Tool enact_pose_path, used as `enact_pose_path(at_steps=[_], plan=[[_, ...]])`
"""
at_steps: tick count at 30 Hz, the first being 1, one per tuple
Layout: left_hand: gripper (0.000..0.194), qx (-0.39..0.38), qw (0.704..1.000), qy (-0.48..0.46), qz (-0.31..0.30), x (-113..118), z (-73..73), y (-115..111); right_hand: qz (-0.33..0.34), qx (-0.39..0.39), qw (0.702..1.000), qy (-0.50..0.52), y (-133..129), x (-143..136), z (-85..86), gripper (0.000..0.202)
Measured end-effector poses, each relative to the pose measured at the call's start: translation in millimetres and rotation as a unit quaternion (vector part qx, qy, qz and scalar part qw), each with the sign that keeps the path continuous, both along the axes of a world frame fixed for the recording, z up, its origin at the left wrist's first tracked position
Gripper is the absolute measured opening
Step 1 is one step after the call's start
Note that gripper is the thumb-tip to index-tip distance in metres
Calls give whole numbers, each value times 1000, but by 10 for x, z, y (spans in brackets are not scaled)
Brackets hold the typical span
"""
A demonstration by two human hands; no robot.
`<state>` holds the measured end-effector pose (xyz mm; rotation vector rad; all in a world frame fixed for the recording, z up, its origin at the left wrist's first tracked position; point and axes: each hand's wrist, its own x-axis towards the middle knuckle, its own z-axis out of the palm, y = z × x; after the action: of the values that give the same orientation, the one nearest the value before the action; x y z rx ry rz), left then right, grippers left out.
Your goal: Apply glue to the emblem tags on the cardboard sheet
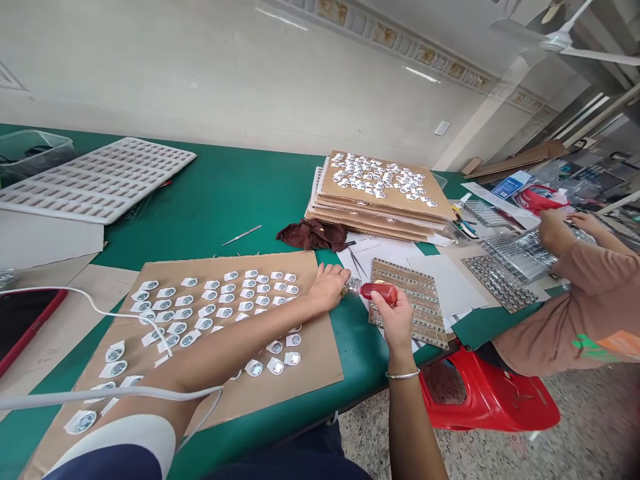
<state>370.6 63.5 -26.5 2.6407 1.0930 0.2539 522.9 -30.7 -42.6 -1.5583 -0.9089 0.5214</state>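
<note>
My left hand (327, 287) reaches across the brown cardboard sheet (320, 360), its fingers beside a small clear glass jar (353, 287). Its fingers look close together near the jar, but what they grip is hard to make out. In my right hand (397, 320) is a red-handled tool (379, 293), its tip end pointing left toward the jar. Several white tabs with round metallic discs (227, 298) lie in rows on the cardboard, partly covered by my left forearm. Just right of my right hand lies a brown board with rows of small studs (420, 300).
Behind are a stack of cardboard sheets (380, 200) with more white pieces, a dark red cloth (313, 235) and tweezers (242, 235). White slotted tray (100, 180) and red-edged tablet (30, 320) are left. White cables cross in front. Another person works at right above a red stool (490, 393).
</note>
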Motion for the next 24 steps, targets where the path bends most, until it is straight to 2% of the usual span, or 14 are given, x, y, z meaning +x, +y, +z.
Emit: enact_pose_path(at_steps=[9,13,17,21,24], plan=[[41,-4,1000,-7,-2,27,46,-30,16,-12,996,86,-16,-58,49,55],[44,-28,999,-24,3,24,19,-25,-5,-1,996,93,-18,-89,74,53],[49,-76,995,-56,16,47,-57,-26,13,-12,993,114,-21,-93,95,57],[55,-127,986,-95,41,74,-188,-1,-34,6,984,176,-46,45,134,46],[61,-149,981,-113,58,90,-275,29,-38,17,975,218,-48,173,175,43]])
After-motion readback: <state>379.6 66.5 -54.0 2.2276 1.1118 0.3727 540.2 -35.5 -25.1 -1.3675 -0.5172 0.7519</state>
